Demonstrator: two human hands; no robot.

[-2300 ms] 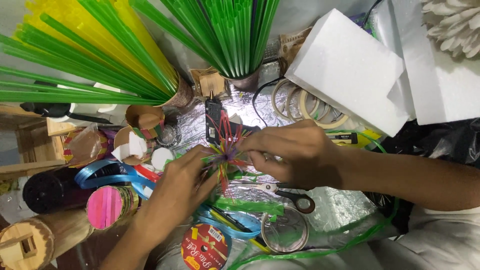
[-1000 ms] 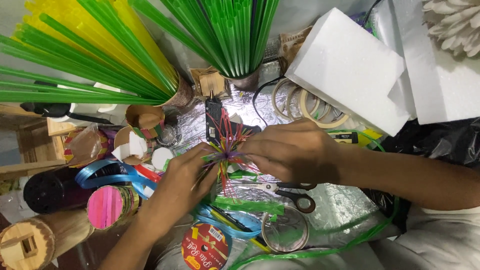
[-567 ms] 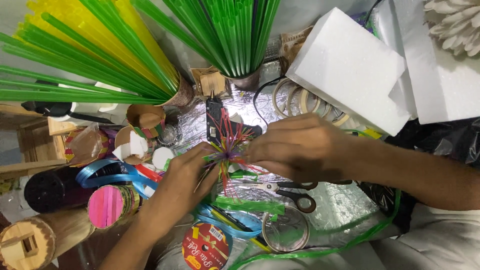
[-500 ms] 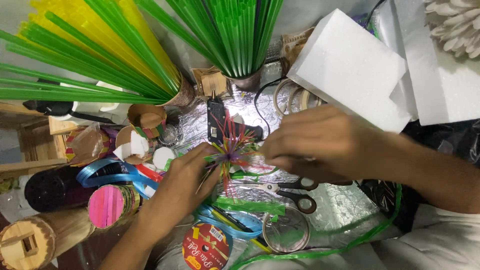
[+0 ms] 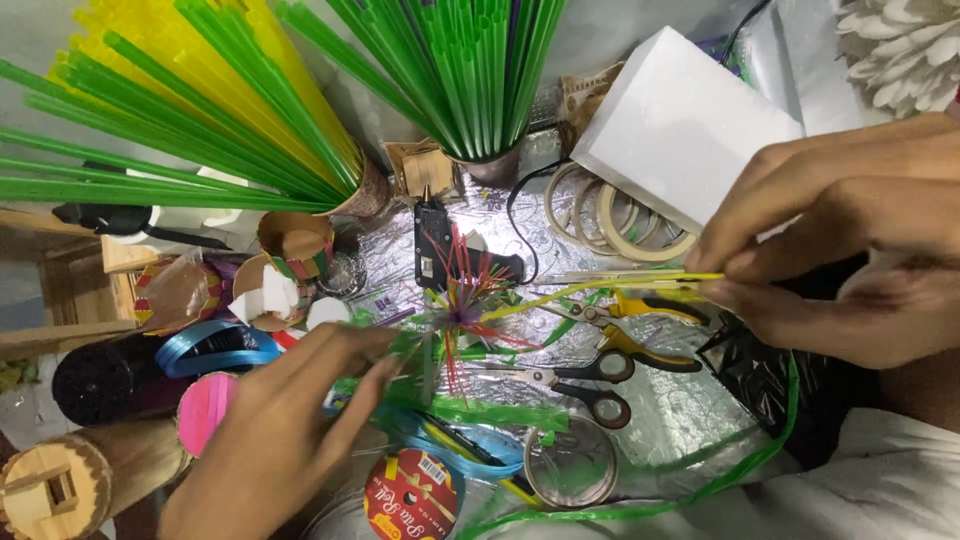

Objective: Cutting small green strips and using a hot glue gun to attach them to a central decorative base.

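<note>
Strip pom-pom (image 5: 462, 312) sits mid-bench on the foil, already fanned out in red, green and purple, with one yellow-green strip (image 5: 600, 284) not yet free of it. Left hand (image 5: 290, 420) hovers open just beside it; half a second ago it was steadying it. Right hand (image 5: 850, 240), pinching that strip, has pulled away right, uncovering the yellow-handled scissors (image 5: 640, 335).

Black scissors (image 5: 585, 385), tape rings (image 5: 610, 215) and a white foam block (image 5: 680, 125) lie about.

Bright overhead light, foil glare, motion-blurred hands
</note>
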